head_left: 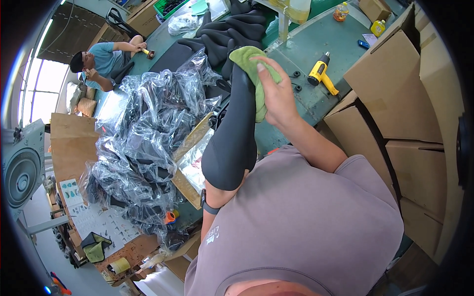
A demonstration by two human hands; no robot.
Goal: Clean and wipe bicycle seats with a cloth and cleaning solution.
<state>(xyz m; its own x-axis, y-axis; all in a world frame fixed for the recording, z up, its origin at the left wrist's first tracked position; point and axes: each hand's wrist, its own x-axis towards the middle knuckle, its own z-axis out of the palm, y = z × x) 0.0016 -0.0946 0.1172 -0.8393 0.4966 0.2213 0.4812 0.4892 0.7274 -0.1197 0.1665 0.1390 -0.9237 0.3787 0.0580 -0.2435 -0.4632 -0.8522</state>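
Observation:
A black bicycle saddle (229, 138) is held up in front of my chest, its narrow nose pointing away and its wide end toward me. My left hand (223, 195) supports it from beneath at the wide end; most of those fingers are hidden behind the saddle. A dark band circles that wrist. With my right hand (279, 96) I press a green cloth (247, 58) against the nose and right side of the saddle. Left of the saddle lies a heap of saddles in clear plastic bags (143, 143).
Bare black saddles (229, 32) lie at the far side of the green table (306, 54). A yellow heat gun (323, 74) rests on the right, near cardboard boxes (395, 89). At far left, a co-worker (101, 61) holds a hammer-like tool (148, 53). A fan (22, 170) stands left.

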